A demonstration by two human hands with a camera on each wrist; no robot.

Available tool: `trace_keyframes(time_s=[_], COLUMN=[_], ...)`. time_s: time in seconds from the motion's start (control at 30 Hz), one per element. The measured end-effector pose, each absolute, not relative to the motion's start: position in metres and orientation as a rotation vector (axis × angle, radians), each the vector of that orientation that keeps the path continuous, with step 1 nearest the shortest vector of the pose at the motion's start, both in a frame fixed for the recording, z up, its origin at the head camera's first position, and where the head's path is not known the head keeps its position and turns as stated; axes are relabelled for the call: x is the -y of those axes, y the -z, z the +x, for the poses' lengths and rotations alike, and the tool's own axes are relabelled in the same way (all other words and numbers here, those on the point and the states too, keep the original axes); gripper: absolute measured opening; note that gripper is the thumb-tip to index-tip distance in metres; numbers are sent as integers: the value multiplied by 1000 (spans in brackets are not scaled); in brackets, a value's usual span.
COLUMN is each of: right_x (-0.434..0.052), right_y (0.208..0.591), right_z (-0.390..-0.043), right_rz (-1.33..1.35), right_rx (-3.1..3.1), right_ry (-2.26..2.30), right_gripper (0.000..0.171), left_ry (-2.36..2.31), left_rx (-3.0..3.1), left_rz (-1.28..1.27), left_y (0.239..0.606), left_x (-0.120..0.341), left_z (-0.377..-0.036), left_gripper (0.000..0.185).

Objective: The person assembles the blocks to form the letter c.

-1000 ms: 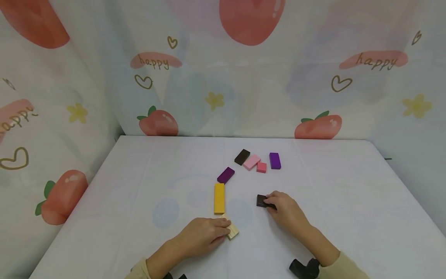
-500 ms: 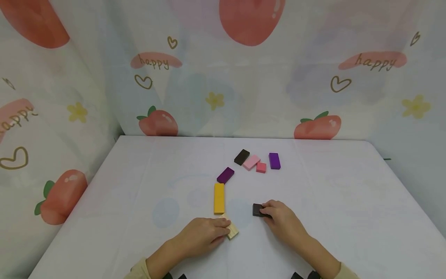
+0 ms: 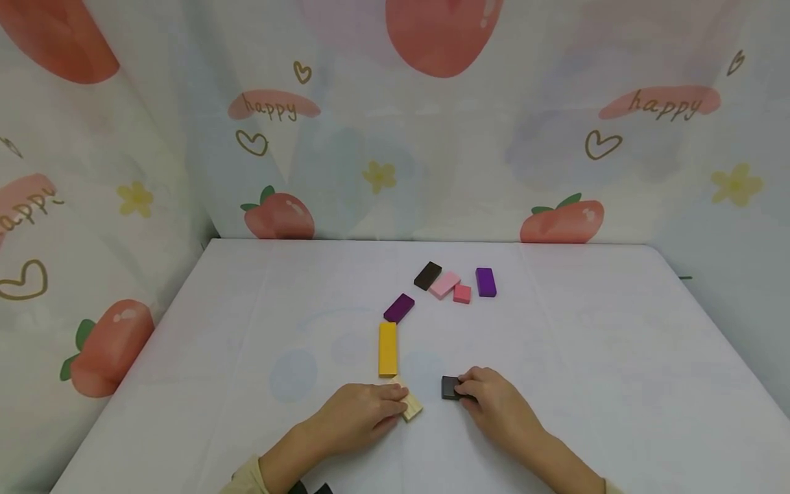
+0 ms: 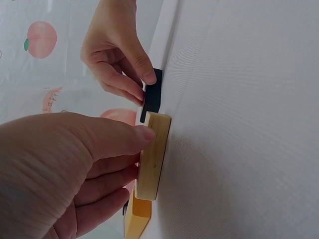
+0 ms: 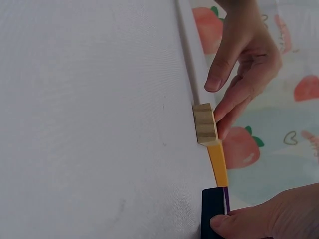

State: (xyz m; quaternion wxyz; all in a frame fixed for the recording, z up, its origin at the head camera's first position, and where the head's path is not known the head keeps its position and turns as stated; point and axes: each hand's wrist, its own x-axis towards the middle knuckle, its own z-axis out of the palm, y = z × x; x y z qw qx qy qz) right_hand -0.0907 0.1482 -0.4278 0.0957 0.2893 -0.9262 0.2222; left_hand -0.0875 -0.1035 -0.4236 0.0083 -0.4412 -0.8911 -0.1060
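At the front middle of the table, my left hand holds a natural wood block with thumb and fingers at its edge. The block lies at a slant, one end meeting a yellow block. To the right, my right hand pinches a black block between thumb and fingers, low over the table; its right part is hidden by the fingers. In the left wrist view the black block shows beyond the wood block. Past the yellow block's far end sits a dark purple block.
Farther back on the white table lie a dark brown block, a light pink block, a small coral block and a violet block. A printed cloth hangs behind the table's far edge.
My right hand has drawn the black block toward me and to the left, closer to the wood block. My left hand and the other blocks have stayed in place.
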Motion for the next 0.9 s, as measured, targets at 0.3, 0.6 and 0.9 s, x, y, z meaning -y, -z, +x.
trace_keyframes(time_s=[0.3, 0.6, 0.9], right_x=[-146, -142, -138], right_y=[432, 434, 431], right_z=[-81, -72, -65], right_rz=[942, 990, 1011], right_rx=[2636, 2578, 2660], right_ry=[-699, -711, -708], right_gripper=[19, 19, 17], left_ry=[321, 344, 336], left_rx=[2795, 2815, 2784], left_rz=[-1378, -1368, -1375], left_y=[422, 422, 424], left_x=[103, 103, 104], left_z=[-87, -87, -87], left_gripper=[25, 25, 25])
